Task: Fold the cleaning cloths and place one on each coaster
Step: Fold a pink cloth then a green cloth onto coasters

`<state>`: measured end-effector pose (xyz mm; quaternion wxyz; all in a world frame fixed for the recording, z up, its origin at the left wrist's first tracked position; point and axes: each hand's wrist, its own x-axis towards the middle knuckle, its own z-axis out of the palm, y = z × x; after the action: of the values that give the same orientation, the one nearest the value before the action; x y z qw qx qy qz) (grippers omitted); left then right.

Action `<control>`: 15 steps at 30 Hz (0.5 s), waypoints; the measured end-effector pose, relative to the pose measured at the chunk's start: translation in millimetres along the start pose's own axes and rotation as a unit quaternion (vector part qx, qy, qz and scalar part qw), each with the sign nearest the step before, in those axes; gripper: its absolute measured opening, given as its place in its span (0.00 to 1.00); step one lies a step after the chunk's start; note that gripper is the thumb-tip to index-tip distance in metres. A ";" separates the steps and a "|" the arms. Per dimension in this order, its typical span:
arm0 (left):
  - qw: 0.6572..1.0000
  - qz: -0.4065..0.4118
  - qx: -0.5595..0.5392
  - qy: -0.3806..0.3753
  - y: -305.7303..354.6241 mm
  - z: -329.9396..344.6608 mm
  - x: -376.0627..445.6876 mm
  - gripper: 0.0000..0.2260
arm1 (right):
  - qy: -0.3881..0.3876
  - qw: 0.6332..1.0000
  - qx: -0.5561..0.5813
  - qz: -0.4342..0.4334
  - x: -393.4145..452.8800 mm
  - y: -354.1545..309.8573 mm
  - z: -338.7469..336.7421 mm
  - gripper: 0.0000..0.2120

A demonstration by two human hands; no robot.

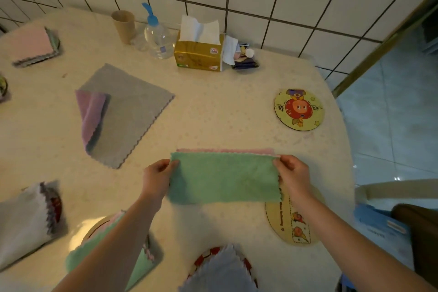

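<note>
Green cleaning cloth (pixel 225 179), folded in half, we pinch at both ends, left hand (pixel 157 179) and right hand (pixel 294 174) fingers curled on it, above the counter (pixel 213 114) near a bare coaster (pixel 290 223).
</note>
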<state>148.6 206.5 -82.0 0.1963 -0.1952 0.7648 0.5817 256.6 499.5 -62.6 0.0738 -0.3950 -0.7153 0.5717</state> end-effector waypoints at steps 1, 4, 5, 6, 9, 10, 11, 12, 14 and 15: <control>1.000 -0.003 0.014 0.007 -1.4 3.6 4.5 0.09 | 0.000 1.000 -0.017 -0.005 6.9 3.2 0.9 0.02; 0.999 -0.001 0.051 0.018 -6.8 7.6 14.1 0.09 | -0.005 0.997 -0.067 -0.023 21.7 11.1 3.1 0.03; 0.998 0.003 0.062 0.021 -7.0 8.1 16.1 0.09 | -0.004 0.996 -0.085 -0.029 25.9 13.3 4.0 0.04; 0.997 0.008 0.073 0.024 -7.2 8.5 17.4 0.08 | -0.001 0.994 -0.100 -0.037 28.8 14.8 4.5 0.05; 0.993 0.035 0.107 0.035 -3.5 11.4 17.7 0.08 | 0.007 0.990 -0.131 -0.048 36.1 18.2 5.4 0.05; 0.992 0.043 0.116 0.038 -2.0 12.5 17.5 0.07 | 0.011 0.989 -0.138 -0.049 37.4 18.8 5.8 0.04; 0.990 0.049 0.124 0.041 -0.5 13.5 17.6 0.07 | 0.016 0.988 -0.144 -0.046 38.9 19.9 6.8 0.04; 0.989 0.051 0.132 0.044 1.4 14.6 18.2 0.07 | 0.021 0.988 -0.148 -0.043 40.0 20.8 7.2 0.04; 0.987 0.049 0.144 0.044 5.1 15.7 19.7 0.07 | 0.024 0.986 -0.160 -0.037 41.1 20.0 8.7 0.05; 0.987 0.047 0.145 0.045 6.8 16.6 20.4 0.07 | 0.023 0.985 -0.166 -0.036 41.7 19.3 9.0 0.06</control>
<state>129.0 222.8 -91.3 0.1610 -0.1545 0.8574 0.4637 232.6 520.4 -97.0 0.0443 -0.3889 -0.8119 0.4331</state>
